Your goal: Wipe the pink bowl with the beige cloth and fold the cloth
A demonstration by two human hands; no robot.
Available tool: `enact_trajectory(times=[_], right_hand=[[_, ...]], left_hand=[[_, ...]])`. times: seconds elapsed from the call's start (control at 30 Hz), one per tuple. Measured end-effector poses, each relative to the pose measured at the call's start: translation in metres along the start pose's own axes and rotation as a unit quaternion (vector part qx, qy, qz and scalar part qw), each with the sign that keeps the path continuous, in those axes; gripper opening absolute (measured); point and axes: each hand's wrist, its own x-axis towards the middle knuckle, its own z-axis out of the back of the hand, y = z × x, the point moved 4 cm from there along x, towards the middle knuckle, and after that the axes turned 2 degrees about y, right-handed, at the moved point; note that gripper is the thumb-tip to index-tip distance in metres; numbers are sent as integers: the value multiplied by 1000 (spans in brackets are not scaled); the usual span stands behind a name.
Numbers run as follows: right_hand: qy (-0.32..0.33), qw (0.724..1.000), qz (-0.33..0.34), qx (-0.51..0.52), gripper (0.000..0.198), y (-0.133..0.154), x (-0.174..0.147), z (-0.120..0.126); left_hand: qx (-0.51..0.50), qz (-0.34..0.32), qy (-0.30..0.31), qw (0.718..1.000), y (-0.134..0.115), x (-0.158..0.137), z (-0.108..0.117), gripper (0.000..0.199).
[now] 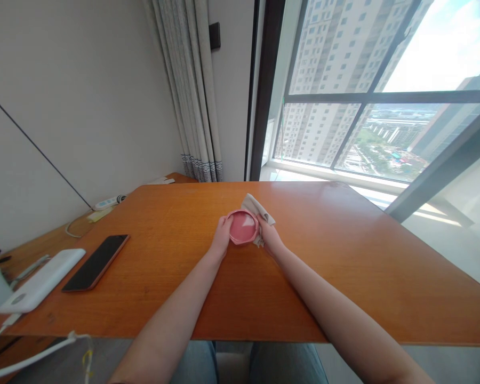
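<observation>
A small pink dish point(244, 228) with a raised rim is tilted so its hollow inside faces me, over the middle of the table. My left hand point(222, 234) grips its left edge, thumb near the rim and fingers mostly hidden. At the dish's right side, my right hand point(269, 234) is closed around a light grey-beige cloth point(256, 207). The cloth sticks up behind the rim, and a crumpled end hangs below the fingers. Part of the cloth is hidden by the dish and hand.
On the left of the wooden table point(164, 298) lie a dark-screened phone point(98, 262) and a white power bank point(42, 280) with a cable. A power strip point(108, 202) sits along the wall. A curtain point(192, 96) and large window stand beyond.
</observation>
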Motion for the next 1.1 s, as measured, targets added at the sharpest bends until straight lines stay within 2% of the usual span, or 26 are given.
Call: enact_trajectory(times=[0.03,0.13,0.23,0.3,0.37,0.43,0.5,0.57,0.7,0.83,0.9,1.0,1.1], right_hand=[[5,1000,-20,24,45,-3,-4,-5],[38,995,-60,76,49,-7,-15,-21],[49,993,-64,87,51,-7,-22,-29],[27,994,-52,93,48,-4,-22,-26],[-8,995,-39,93,43,0,-17,-18],[-51,994,-35,87,37,3,-10,-7],[-79,993,-28,81,33,3,-3,3],[-73,995,-24,68,33,2,2,8],[-53,996,-52,41,37,-4,-1,4],[1,994,-43,97,43,-6,-13,-16],[20,995,-29,88,46,-6,-18,-21],[-10,999,-25,28,47,-2,-19,-14],[-32,999,-16,-14,46,9,-14,-2]], left_hand=[[-33,-4,-11,999,-2,1,1,28],[-129,44,-53,989,-2,1,6,32],[-117,52,-81,988,-2,1,10,31],[-63,25,-55,996,-3,1,9,33],[-5,7,-3,1000,-2,0,4,41],[37,32,50,998,1,-2,-1,47],[54,89,82,991,5,-3,-3,42],[71,103,74,989,5,-2,0,35],[77,24,40,996,0,2,5,25],[-30,64,6,997,4,2,7,42],[-38,35,-12,999,1,4,8,43],[-19,11,23,999,-3,6,5,39],[-5,87,73,994,0,3,-1,47]])
